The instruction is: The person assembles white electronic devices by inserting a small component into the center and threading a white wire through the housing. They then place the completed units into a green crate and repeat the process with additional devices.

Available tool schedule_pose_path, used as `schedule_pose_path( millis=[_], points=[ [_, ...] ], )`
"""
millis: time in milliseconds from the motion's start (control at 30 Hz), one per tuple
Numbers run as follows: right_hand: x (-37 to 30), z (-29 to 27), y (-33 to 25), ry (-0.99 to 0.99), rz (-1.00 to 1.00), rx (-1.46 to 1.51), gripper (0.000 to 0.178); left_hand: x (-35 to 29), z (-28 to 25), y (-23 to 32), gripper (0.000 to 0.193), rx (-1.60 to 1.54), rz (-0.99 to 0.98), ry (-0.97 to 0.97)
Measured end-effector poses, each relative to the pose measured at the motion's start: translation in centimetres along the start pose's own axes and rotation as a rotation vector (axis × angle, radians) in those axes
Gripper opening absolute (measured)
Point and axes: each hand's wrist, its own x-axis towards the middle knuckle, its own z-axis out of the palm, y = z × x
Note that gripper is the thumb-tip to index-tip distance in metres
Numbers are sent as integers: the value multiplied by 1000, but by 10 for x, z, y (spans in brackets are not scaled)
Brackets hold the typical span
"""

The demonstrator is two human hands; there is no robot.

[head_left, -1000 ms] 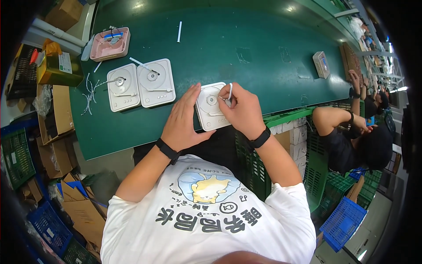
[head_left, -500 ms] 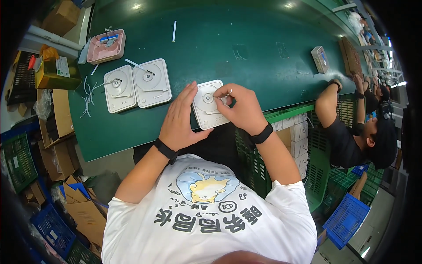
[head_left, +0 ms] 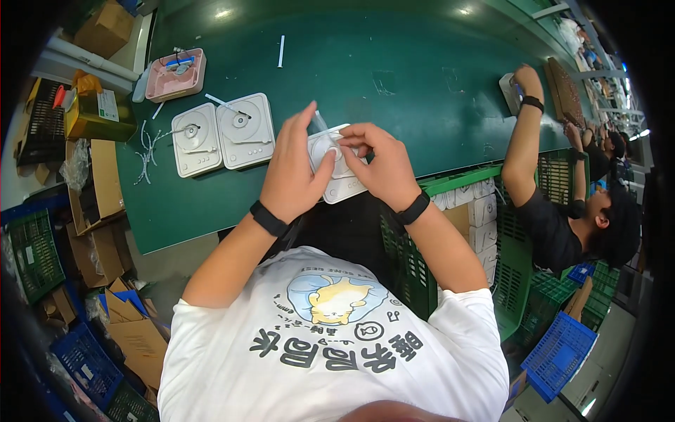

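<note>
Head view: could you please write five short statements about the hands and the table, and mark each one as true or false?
1. The left hand and the right hand are both at one white device. True.
2. The pink tray is to the right of both hands. False: the pink tray is to their left.
3. Two other white devices lie side by side on the green table. True.
4. Both of the person's wrists are bare. False: each has a black band.
5. A thin white strip lies on the table, beyond the devices. True.
</note>
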Motion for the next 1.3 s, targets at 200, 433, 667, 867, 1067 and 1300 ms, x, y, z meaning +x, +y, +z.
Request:
schedule_pose_path(
  millis=[200, 433, 667, 867, 1067, 1300],
  points=[
    [-4, -1, 6, -3, -98, -75, 26, 22, -27, 12, 31, 367, 182, -125],
    [-4, -9, -6, -72, -181, -274, 37, 14, -42, 17, 9, 417, 130, -166],
    [-1, -10, -11, -123, -320, -390, 41, -6, -34, 26, 15, 346, 135, -174],
    [0, -8, -18, -122, -422, -470, 39, -19, -23, 17, 15, 342, 121, -5],
    [0, -10, -18, -164, -378, -465, 32, -26, -15, 14, 20, 318, 198, -15],
    [3, -11, -15, -144, -297, -286, 18, -46, -6, 8, 85, 235, 226, -89]
  ],
)
